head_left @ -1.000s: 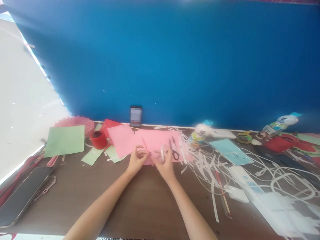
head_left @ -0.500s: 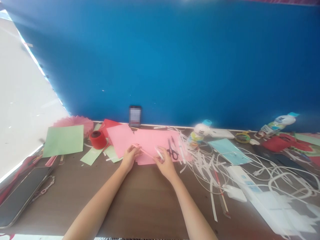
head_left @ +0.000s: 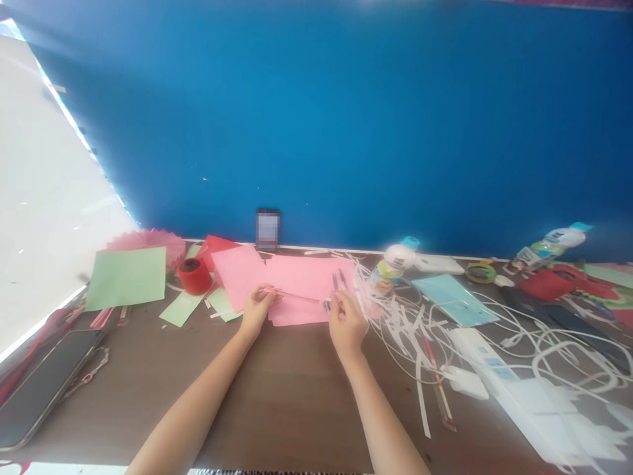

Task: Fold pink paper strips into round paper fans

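My left hand (head_left: 258,309) pinches one end of a thin folded strip of pink paper (head_left: 297,296), which stretches out to the right above pink sheets (head_left: 301,316) on the table. My right hand (head_left: 347,320) is closed, fingertips together, just beyond the strip's far end. What it grips, if anything, is hidden. Dark-handled scissors (head_left: 335,281) lie on the pink sheets, their handles mostly covered by my right hand.
On the left are a red thread spool (head_left: 194,276), green paper (head_left: 126,278) and a phone (head_left: 47,386). White paper strips (head_left: 400,323), a bottle (head_left: 393,267), a light blue packet (head_left: 455,300) and a power strip (head_left: 487,363) with tangled cables lie right. A blue wall (head_left: 316,132) stands behind.
My right hand has moved right, away from the pink strip, and its fingers have closed over the scissors' handles. My left hand stays nearly still, holding the pink strip.
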Demonstrator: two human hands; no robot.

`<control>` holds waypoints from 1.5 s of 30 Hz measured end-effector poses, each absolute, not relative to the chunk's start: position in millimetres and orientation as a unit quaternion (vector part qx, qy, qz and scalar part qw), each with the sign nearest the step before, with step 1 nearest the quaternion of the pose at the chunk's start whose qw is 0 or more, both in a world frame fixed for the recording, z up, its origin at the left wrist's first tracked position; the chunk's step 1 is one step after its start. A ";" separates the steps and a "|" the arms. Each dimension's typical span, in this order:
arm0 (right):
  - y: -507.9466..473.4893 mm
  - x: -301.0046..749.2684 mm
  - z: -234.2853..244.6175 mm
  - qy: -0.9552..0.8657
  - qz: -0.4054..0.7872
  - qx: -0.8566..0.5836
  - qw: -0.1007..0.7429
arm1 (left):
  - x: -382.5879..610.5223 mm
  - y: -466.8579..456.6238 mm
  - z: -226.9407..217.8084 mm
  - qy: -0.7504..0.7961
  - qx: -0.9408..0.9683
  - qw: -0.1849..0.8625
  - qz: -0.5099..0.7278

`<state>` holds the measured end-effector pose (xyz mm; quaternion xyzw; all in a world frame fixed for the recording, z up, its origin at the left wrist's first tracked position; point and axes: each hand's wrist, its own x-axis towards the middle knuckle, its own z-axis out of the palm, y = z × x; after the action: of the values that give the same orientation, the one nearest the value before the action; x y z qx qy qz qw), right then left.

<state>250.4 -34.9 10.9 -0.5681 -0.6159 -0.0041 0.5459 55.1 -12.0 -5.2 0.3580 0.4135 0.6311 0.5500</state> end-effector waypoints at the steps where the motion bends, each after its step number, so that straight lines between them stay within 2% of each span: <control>1: -35.2 253.0 10.0 -0.612 -0.024 -0.579 0.538 | 56.0 -12.0 -5.0 0.417 0.352 0.537 0.644; 6: -37.1 260.6 12.8 -0.611 -0.094 -0.614 0.490 | 57.5 -12.0 -4.2 0.428 0.336 0.495 0.677; 11: -45.3 232.8 17.3 -0.701 -0.067 -0.573 0.419 | 61.6 -16.3 -3.4 0.416 0.372 0.513 0.652; 16: -51.3 204.9 14.9 -0.759 -0.018 -0.527 0.383 | 71.8 -25.1 -5.5 0.380 0.451 0.543 0.598; 25: -49.6 208.4 23.0 -0.703 0.051 -0.573 0.419 | 78.1 -33.1 -4.0 0.394 0.538 0.522 0.532; 32: -49.3 209.0 25.1 -0.710 0.048 -0.577 0.401 | 75.4 -34.0 -6.3 0.415 0.632 0.440 0.485; 45: -51.7 208.5 33.5 -0.701 0.037 -0.612 0.365 | 76.8 -34.6 -10.3 0.377 0.698 0.395 0.463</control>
<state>208.5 -51.7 33.5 -0.6117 -0.7008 0.0373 0.3651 76.8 -34.6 -10.3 0.6979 0.3768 0.4634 0.3952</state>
